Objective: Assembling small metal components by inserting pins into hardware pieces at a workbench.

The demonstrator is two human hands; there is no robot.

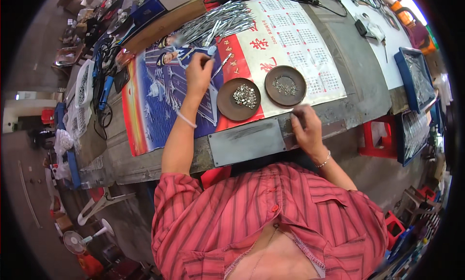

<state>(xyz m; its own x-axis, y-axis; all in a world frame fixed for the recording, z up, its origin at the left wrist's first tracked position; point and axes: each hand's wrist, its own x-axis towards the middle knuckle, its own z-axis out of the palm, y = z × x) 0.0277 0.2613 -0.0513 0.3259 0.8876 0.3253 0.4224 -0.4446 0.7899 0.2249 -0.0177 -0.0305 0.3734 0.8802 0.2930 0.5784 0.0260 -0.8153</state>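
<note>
I take this place for a workshop handling small metal parts. On the scuffed grey surface (365,79) I see a heap of slim metal pieces (218,23), with two round brown dishes (225,100) of tiny metal bits near it. Off to my right, blue trays (401,67) hold more metal pieces; to my left lie a blue-handled tool (105,89) and loose cables (104,120). Lower down I get a bare floor (29,202), a fan (73,242) and a red plastic stool (380,147), amid plenty of working clutter.
</note>
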